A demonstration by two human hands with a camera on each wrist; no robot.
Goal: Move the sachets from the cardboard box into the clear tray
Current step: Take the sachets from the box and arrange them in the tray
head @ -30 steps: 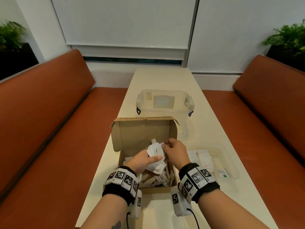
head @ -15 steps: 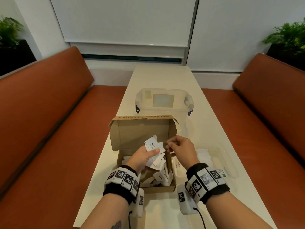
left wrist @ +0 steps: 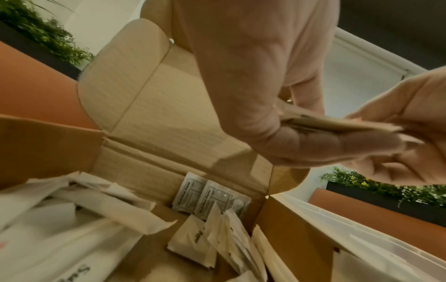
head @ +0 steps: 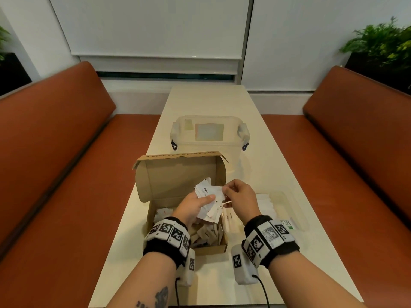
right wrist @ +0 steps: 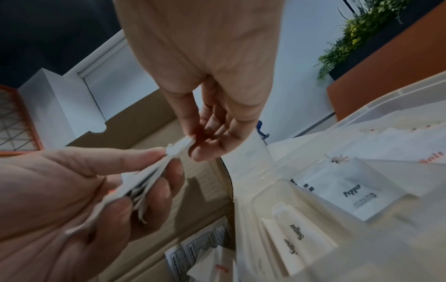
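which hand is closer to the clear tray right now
Right. The right hand is over the gap between the cardboard box and the clear tray; the left hand is over the box, farther away.

white sachets (head: 208,197), brown cardboard box (head: 178,176)

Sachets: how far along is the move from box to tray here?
Partly done. Done: the clear tray already holds pepper, sugar and salt sachets. In hand: the left hand grips a stack; the right hand pinches its edge. Left: many loose sachets in the cardboard box.
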